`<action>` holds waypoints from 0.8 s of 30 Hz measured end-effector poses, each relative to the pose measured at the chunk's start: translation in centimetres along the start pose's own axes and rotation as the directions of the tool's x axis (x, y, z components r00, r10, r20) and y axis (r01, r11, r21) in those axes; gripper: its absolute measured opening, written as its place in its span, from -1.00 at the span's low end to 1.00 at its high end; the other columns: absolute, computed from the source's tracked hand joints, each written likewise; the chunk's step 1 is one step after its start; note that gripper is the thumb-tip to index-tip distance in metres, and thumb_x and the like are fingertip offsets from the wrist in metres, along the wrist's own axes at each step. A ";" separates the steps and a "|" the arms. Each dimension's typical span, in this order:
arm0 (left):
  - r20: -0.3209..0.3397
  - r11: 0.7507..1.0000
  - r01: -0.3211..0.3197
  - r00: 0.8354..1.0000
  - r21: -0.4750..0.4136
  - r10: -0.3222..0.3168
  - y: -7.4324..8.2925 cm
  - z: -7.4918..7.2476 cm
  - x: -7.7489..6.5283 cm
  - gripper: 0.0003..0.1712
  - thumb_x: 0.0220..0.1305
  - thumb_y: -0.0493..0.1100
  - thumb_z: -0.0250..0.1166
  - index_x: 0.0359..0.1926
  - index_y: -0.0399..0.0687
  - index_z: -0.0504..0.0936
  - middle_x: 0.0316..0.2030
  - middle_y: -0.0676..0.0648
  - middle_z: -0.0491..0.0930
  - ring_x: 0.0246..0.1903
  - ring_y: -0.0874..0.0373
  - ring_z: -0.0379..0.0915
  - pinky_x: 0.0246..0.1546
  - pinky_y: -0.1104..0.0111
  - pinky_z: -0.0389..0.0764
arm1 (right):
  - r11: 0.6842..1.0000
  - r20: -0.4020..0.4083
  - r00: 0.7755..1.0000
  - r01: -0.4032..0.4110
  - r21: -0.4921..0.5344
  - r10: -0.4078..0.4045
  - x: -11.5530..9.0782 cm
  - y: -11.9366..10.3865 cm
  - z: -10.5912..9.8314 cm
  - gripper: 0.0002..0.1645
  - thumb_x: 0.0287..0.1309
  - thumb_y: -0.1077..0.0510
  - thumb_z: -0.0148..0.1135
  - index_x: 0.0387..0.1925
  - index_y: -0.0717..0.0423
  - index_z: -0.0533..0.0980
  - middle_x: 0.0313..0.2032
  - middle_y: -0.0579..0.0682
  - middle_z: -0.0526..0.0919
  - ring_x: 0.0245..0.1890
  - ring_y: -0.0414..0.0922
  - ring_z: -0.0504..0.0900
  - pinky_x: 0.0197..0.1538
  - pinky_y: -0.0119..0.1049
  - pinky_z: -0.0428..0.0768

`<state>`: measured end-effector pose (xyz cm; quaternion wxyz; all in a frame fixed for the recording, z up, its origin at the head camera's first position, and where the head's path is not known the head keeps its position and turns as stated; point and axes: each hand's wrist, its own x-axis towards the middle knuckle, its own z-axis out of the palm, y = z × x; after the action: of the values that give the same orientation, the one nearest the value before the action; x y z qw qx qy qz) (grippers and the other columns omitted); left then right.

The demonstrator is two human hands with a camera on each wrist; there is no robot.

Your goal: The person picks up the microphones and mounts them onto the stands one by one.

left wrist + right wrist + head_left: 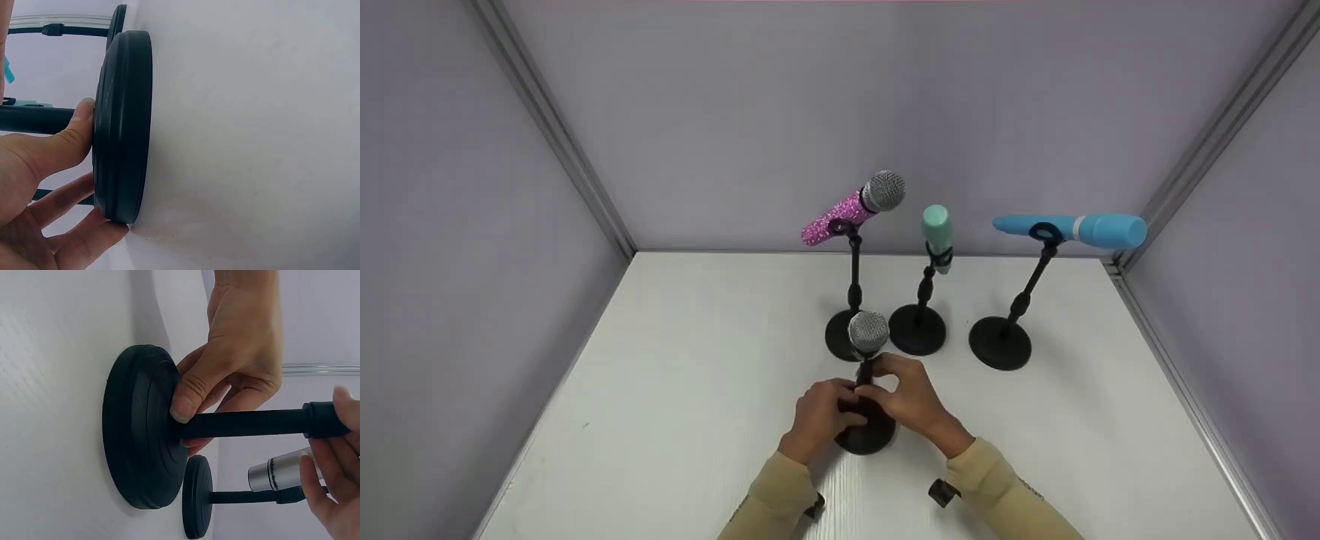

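A black microphone stand (868, 436) with a round base stands upright at the front, bearing a microphone with a silver mesh head (869, 331). My left hand (817, 414) holds the foot of its pole, thumb and fingers about the pole (247, 423) just above the base. In the left wrist view, the thumb touches the base (125, 129) and other fingers lie by its rim. Higher up, my right hand (913, 394) grips the pole's collar (322, 419) between thumb and fingers. Behind the collar, in the right wrist view, shows a silver microphone handle (281, 473).
Behind stand more black stands: one with a glittery pink microphone (840, 215), one with a mint-green microphone (937, 229), and one at right with a blue microphone (1099, 229). Grey panels (780, 112) wall the white table (682, 360) at the back and sides.
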<state>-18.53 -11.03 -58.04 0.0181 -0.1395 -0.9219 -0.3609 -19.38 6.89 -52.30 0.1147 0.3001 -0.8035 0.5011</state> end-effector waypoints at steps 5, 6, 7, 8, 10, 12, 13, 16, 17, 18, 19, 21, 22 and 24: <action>-0.001 0.999 0.033 0.999 -0.008 -0.033 0.3 0.0 -0.1 -0.76 0.02 -0.11 0.64 -0.23 0.04 0.87 0.06 0.00 0.76 0.06 -0.02 0.69 0.02 0.00 0.69 | 0.998 0.121 0.992 -0.030 0.062 0.022 -0.2 0.2 -0.6 -0.76 0.23 0.33 0.38 -0.09 0.07 0.70 -0.12 -0.01 0.81 -0.11 -0.04 0.77 0.04 -0.10 0.72; -0.001 0.999 0.033 0.999 -0.009 -0.033 0.2 0.0 -0.1 -0.76 0.02 -0.11 0.64 -0.22 0.03 0.87 0.06 -0.01 0.76 0.06 -0.03 0.69 0.03 0.00 0.69 | 0.997 0.134 0.991 -0.031 0.071 0.022 -0.2 0.2 -0.6 -0.76 0.25 0.33 0.36 -0.07 0.07 0.70 -0.10 -0.01 0.81 -0.09 -0.04 0.77 0.06 -0.05 0.72; -0.001 0.999 0.033 0.999 -0.009 -0.033 0.2 0.0 -0.1 -0.75 0.02 -0.11 0.64 -0.22 0.03 0.87 0.06 -0.01 0.76 0.06 -0.03 0.69 0.03 0.00 0.69 | 0.996 0.137 0.990 -0.036 0.078 0.025 -0.2 0.2 -0.6 -0.76 0.26 0.33 0.35 -0.06 0.07 0.70 -0.10 -0.01 0.80 -0.07 -0.03 0.77 0.07 -0.01 0.72; 0.000 0.999 0.033 0.999 -0.008 -0.033 0.2 0.1 -0.1 -0.75 0.02 -0.11 0.64 -0.22 0.04 0.87 0.06 -0.01 0.76 0.06 -0.02 0.69 0.03 0.00 0.69 | 0.996 0.137 0.990 -0.044 0.079 0.033 -0.2 0.1 -0.6 -0.76 0.26 0.32 0.35 -0.06 0.07 0.70 -0.09 -0.01 0.80 -0.06 -0.03 0.77 0.08 0.00 0.71; 0.000 1.000 0.026 1.000 -0.006 -0.026 0.1 0.1 -0.1 -0.76 0.03 -0.11 0.63 -0.22 0.04 0.87 0.05 -0.01 0.76 0.05 -0.02 0.70 0.02 0.01 0.70 | 0.997 0.111 0.993 -0.053 0.057 0.046 -0.3 0.0 -0.5 -0.78 0.24 0.25 0.41 -0.07 0.08 0.70 -0.10 -0.01 0.81 -0.05 -0.06 0.76 0.06 -0.04 0.71; -0.001 1.000 0.020 1.000 -0.007 -0.020 0.0 0.1 -0.1 -0.77 0.03 -0.11 0.63 -0.23 0.04 0.87 0.05 -0.01 0.77 0.05 -0.02 0.70 0.02 0.01 0.70 | 0.999 0.053 0.998 -0.039 -0.014 0.040 -0.4 -0.1 -0.3 -0.76 0.18 0.15 0.49 -0.11 0.07 0.70 -0.16 -0.04 0.81 -0.10 -0.09 0.76 0.01 -0.11 0.71; -0.001 1.000 0.017 1.000 -0.007 -0.017 -0.1 0.1 -0.1 -0.77 0.03 -0.12 0.63 -0.23 0.04 0.87 0.05 -0.01 0.77 0.06 -0.02 0.70 0.02 0.01 0.70 | 0.997 0.017 0.999 -0.030 -0.068 0.031 -0.4 -0.1 -0.2 -0.73 0.13 0.09 0.54 -0.14 0.06 0.70 -0.19 -0.05 0.80 -0.14 -0.10 0.76 -0.03 -0.15 0.70; -0.001 1.000 0.006 1.000 -0.006 -0.006 -0.2 0.2 -0.1 -0.78 0.03 -0.13 0.63 -0.23 0.04 0.87 0.04 -0.02 0.77 0.07 -0.03 0.70 0.03 0.02 0.70 | 0.978 -0.085 0.996 0.000 -0.209 -0.018 -0.5 0.1 0.2 -0.63 -0.03 -0.01 0.64 -0.23 0.05 0.69 -0.30 -0.09 0.78 -0.26 -0.13 0.73 -0.17 -0.21 0.68; -0.004 1.000 0.000 1.000 -0.005 0.000 -0.2 0.2 -0.1 -0.77 0.03 -0.13 0.63 -0.23 0.03 0.87 0.04 -0.03 0.77 0.07 -0.04 0.70 0.03 0.02 0.70 | 0.972 -0.106 0.994 0.010 -0.233 -0.035 -0.6 0.2 0.3 -0.62 -0.07 -0.01 0.66 -0.25 0.05 0.68 -0.32 -0.09 0.77 -0.28 -0.14 0.73 -0.19 -0.20 0.68; -0.004 1.000 -0.001 1.000 -0.005 0.001 -0.2 0.2 -0.1 -0.77 0.03 -0.13 0.64 -0.23 0.03 0.87 0.04 -0.03 0.77 0.07 -0.04 0.70 0.04 0.03 0.70 | 0.970 -0.119 0.992 0.019 -0.242 -0.049 -0.6 0.4 0.4 -0.61 -0.09 0.00 0.68 -0.27 0.05 0.68 -0.33 -0.09 0.77 -0.29 -0.14 0.73 -0.21 -0.18 0.69; -0.004 1.000 -0.003 1.000 -0.005 0.003 -0.2 0.2 -0.1 -0.77 0.02 -0.13 0.64 -0.23 0.04 0.87 0.04 -0.03 0.77 0.06 -0.04 0.70 0.03 0.03 0.70 | 0.973 -0.121 0.991 0.025 -0.231 -0.054 -0.6 0.5 0.4 -0.62 -0.10 0.02 0.68 -0.28 0.05 0.68 -0.33 -0.10 0.77 -0.30 -0.15 0.73 -0.22 -0.17 0.69; -0.005 1.000 -0.006 1.000 -0.004 0.006 -0.2 0.1 -0.1 -0.76 0.02 -0.13 0.64 -0.22 0.05 0.88 0.04 -0.02 0.77 0.05 -0.03 0.70 0.02 0.04 0.70 | 0.984 -0.110 0.993 0.031 -0.176 -0.051 -0.5 0.6 0.4 -0.66 -0.08 0.06 0.67 -0.28 0.05 0.68 -0.33 -0.10 0.78 -0.29 -0.17 0.74 -0.21 -0.15 0.71; -0.004 1.000 -0.008 1.000 -0.002 0.008 -0.2 0.1 -0.1 -0.76 0.02 -0.13 0.64 -0.21 0.06 0.88 0.04 -0.02 0.77 0.05 -0.03 0.70 0.01 0.04 0.71 | 0.989 -0.099 0.994 0.029 -0.144 -0.043 -0.5 0.6 0.4 -0.67 -0.06 0.08 0.67 -0.28 0.05 0.68 -0.33 -0.10 0.79 -0.28 -0.18 0.75 -0.20 -0.13 0.72; -0.002 1.000 -0.006 1.000 -0.001 0.006 -0.1 0.0 -0.1 -0.75 0.03 -0.12 0.63 -0.20 0.08 0.87 0.03 -0.01 0.77 0.05 -0.02 0.70 0.00 0.05 0.71 | 0.996 -0.075 0.997 0.017 -0.093 -0.024 -0.5 0.5 0.3 -0.71 0.00 0.10 0.63 -0.25 0.04 0.69 -0.31 -0.11 0.79 -0.25 -0.18 0.75 -0.15 -0.13 0.73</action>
<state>-18.44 -11.12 -58.17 0.0202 -0.1418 -0.9213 -0.3615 -19.24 7.01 -53.08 0.1640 0.2835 -0.8177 0.4734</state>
